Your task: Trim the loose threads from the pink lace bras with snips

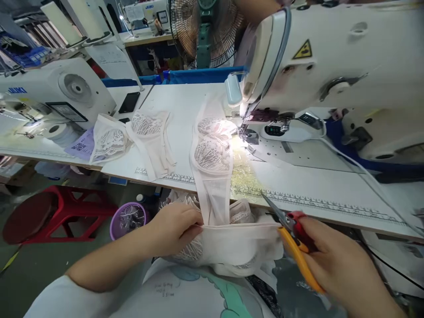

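My left hand (177, 227) pinches the edge of a pale pink bra piece (238, 243) at the table's front edge, over my lap. In my right hand (334, 256) is a pair of scissors (291, 238) with orange and red handles, its blades pointing up and left over the table edge. The right end of the bra piece lies against the scissor handles. A lace-cupped bra (212, 154) runs from the sewing machine's needle area down over the edge to the piece by my left hand. More pink pieces are bunched beneath it.
The sewing machine (331, 57) stands at the right, its lamp lit. Cut bra pieces (150, 137) lie left on the table, beside a phone (129, 102) and a second machine (59, 88). A purple bin (114, 225), a red stool (73, 216) and a fan (185, 26) stand around.
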Available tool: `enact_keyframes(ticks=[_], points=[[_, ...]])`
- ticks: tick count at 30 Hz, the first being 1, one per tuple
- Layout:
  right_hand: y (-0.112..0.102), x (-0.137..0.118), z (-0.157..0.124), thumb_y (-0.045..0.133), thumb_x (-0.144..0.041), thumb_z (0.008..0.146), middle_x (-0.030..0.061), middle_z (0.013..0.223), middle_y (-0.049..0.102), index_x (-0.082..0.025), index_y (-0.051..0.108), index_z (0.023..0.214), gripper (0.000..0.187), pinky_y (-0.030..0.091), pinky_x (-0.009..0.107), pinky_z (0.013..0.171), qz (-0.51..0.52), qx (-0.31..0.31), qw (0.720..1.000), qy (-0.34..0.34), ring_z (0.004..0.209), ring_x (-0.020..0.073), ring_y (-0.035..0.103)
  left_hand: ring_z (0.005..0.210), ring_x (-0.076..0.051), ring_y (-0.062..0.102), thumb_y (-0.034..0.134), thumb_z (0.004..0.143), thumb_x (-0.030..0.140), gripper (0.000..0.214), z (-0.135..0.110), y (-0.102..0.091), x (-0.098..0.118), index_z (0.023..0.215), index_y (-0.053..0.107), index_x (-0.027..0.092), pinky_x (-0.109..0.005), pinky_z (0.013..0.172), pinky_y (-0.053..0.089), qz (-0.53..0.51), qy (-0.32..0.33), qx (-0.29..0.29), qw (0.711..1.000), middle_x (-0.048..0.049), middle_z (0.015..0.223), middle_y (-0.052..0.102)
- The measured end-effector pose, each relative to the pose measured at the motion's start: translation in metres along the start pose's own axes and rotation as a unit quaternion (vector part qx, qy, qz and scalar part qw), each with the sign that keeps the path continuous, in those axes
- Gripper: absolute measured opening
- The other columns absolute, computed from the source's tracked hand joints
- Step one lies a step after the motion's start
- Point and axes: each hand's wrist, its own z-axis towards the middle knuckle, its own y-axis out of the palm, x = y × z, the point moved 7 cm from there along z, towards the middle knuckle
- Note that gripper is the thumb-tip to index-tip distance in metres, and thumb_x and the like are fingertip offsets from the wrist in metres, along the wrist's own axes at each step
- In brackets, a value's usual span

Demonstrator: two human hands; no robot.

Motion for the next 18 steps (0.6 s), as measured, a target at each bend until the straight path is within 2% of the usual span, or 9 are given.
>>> enact_keyframes(ticks=[2, 3, 5, 7, 9, 11, 15, 18], points=[[0.002, -0.016, 0.004, 0.054, -0.019, 0.074, -0.0013, 0.058, 0.042, -0.024, 0.040, 0.068, 0.016, 0.028, 0.026, 0.044, -0.008, 0.002, 0.999, -0.037, 0.050, 0.0148, 0.038, 0.072, -0.017, 0.059, 0.042, 0.088, 0.018, 0.015, 0.004, 0.001, 0.008, 0.085, 0.057, 0.016, -0.027, 0.064, 0.043, 0.013, 0.006, -0.024, 1.000, -0.0042, 0.079, 0.065], [0.007, -0.027, 0.006, 0.054, -0.018, 0.075, -0.0006, 0.060, 0.044, -0.024, 0.042, 0.070, 0.014, 0.030, 0.026, 0.044, 0.021, -0.018, 0.998, -0.059, 0.052, 0.0147, 0.040, 0.072, -0.017, 0.059, 0.043, 0.088, 0.018, 0.015, 0.006, 0.003, 0.013, 0.085, 0.057, 0.016, -0.027, 0.063, 0.042, 0.020, 0.013, -0.042, 0.999, -0.0045, 0.078, 0.065], [0.025, -0.052, 0.009, 0.055, -0.020, 0.078, -0.0003, 0.064, 0.048, -0.023, 0.044, 0.070, 0.014, 0.035, 0.024, 0.047, 0.102, -0.100, 0.985, -0.098, 0.054, 0.0137, 0.044, 0.071, -0.018, 0.060, 0.044, 0.087, 0.019, 0.014, 0.012, 0.008, 0.026, 0.084, 0.057, 0.015, -0.028, 0.061, 0.042, 0.033, 0.039, -0.067, 0.996, -0.0051, 0.078, 0.065], [0.043, -0.073, 0.010, 0.055, -0.024, 0.080, -0.0012, 0.062, 0.047, -0.022, 0.041, 0.065, 0.020, 0.035, 0.023, 0.047, 0.160, -0.174, 0.967, -0.099, 0.054, 0.0122, 0.042, 0.066, -0.018, 0.059, 0.045, 0.087, 0.020, 0.013, 0.017, 0.011, 0.037, 0.082, 0.056, 0.015, -0.028, 0.059, 0.041, 0.046, 0.072, -0.076, 0.993, -0.0050, 0.076, 0.065], [0.055, -0.082, 0.011, 0.053, -0.026, 0.080, -0.0023, 0.059, 0.043, -0.021, 0.038, 0.061, 0.025, 0.032, 0.022, 0.045, 0.178, -0.203, 0.960, -0.077, 0.053, 0.0112, 0.037, 0.062, -0.018, 0.058, 0.045, 0.087, 0.021, 0.013, 0.020, 0.011, 0.044, 0.081, 0.056, 0.016, -0.029, 0.057, 0.039, 0.053, 0.094, -0.070, 0.992, -0.0048, 0.075, 0.065], [0.061, -0.083, 0.010, 0.051, -0.024, 0.079, -0.0021, 0.059, 0.042, -0.020, 0.038, 0.060, 0.023, 0.031, 0.022, 0.046, 0.191, -0.211, 0.957, -0.059, 0.054, 0.0112, 0.035, 0.063, -0.018, 0.058, 0.045, 0.087, 0.021, 0.014, 0.020, 0.010, 0.045, 0.083, 0.057, 0.017, -0.029, 0.057, 0.039, 0.053, 0.110, -0.079, 0.989, -0.0049, 0.075, 0.065], [0.059, -0.072, 0.006, 0.054, -0.028, 0.081, -0.0013, 0.061, 0.043, -0.020, 0.044, 0.061, 0.023, 0.036, 0.022, 0.047, 0.229, -0.212, 0.949, -0.047, 0.055, 0.0115, 0.039, 0.076, -0.021, 0.060, 0.044, 0.089, 0.020, 0.017, 0.013, 0.003, 0.032, 0.090, 0.061, 0.016, -0.032, 0.072, 0.041, 0.073, 0.123, -0.134, 0.981, -0.0075, 0.080, 0.065], [0.050, -0.060, 0.006, 0.058, -0.034, 0.080, 0.0005, 0.060, 0.049, -0.019, 0.052, 0.062, 0.024, 0.041, 0.023, 0.046, 0.226, -0.172, 0.958, -0.028, 0.053, 0.0130, 0.045, 0.079, -0.020, 0.059, 0.044, 0.090, 0.018, 0.019, 0.009, -0.013, 0.012, 0.097, 0.061, 0.015, -0.032, 0.073, 0.041, 0.058, 0.091, -0.114, 0.988, -0.0088, 0.084, 0.065]])
